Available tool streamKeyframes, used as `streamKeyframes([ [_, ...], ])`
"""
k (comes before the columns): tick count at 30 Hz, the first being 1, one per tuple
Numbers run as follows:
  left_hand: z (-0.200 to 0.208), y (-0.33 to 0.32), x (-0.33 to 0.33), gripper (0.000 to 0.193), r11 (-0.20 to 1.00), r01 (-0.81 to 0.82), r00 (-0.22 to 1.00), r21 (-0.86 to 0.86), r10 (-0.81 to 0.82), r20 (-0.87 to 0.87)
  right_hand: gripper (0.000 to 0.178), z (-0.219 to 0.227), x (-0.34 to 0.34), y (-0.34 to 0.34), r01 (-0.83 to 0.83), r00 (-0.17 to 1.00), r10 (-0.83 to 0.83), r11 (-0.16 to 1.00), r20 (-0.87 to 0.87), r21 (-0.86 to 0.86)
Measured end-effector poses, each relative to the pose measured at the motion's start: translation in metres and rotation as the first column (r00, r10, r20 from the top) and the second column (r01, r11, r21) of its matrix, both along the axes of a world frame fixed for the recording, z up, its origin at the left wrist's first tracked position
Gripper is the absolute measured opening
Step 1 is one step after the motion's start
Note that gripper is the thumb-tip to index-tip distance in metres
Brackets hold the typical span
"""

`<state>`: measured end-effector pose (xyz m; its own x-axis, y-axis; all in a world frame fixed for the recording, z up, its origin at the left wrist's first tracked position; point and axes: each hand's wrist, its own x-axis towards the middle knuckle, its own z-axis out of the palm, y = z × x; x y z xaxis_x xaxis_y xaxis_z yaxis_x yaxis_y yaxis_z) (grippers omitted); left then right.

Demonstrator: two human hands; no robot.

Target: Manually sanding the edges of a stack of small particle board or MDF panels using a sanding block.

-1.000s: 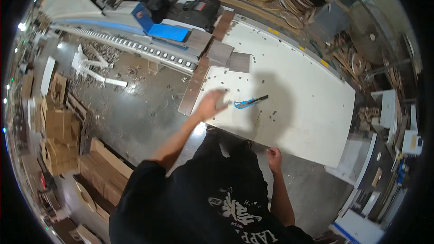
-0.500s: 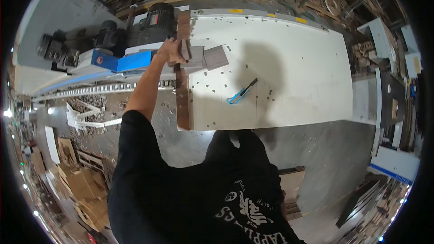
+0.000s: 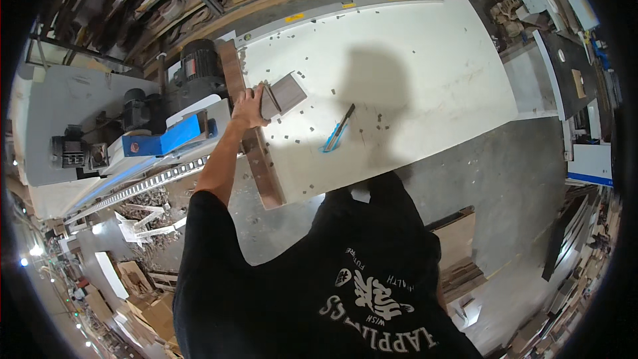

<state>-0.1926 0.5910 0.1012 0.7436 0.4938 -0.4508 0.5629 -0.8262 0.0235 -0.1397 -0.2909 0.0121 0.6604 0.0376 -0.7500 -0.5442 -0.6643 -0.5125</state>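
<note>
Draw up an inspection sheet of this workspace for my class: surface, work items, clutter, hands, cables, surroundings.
Surface: white table with a brown strip along its left edge; a shadow falls across it.
Work items: grey-brown panels near the left edge; blue-and-black cutter knife lying apart from them.
Clutter: small dark chips scattered on the tabletop.
Hands: left hand at the panels, grip unclear; right hand not in view.
Cables: nothing seen clearly.
Surroundings: black motor at left; cardboard boxes lower left.
</note>
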Motion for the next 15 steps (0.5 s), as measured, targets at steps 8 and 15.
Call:
streamKeyframes([
  [8, 0.011, -0.032, 0.044, 0.148, 0.992, -0.12, 0.978, 0.043, 0.111, 0.175, 0.027, -0.08, 0.102, -0.025, -0.715, 0.626, 0.509, 0.677, 0.59, 0.174],
  [15, -0.013, -0.031, 0.094, 0.161, 0.999, -0.041, 0.998, -0.004, 0.041, 0.046, 0.03, -0.037, 0.213, 0.007, -0.131, 0.977, 0.132, 0.991, 0.167, -0.02],
])
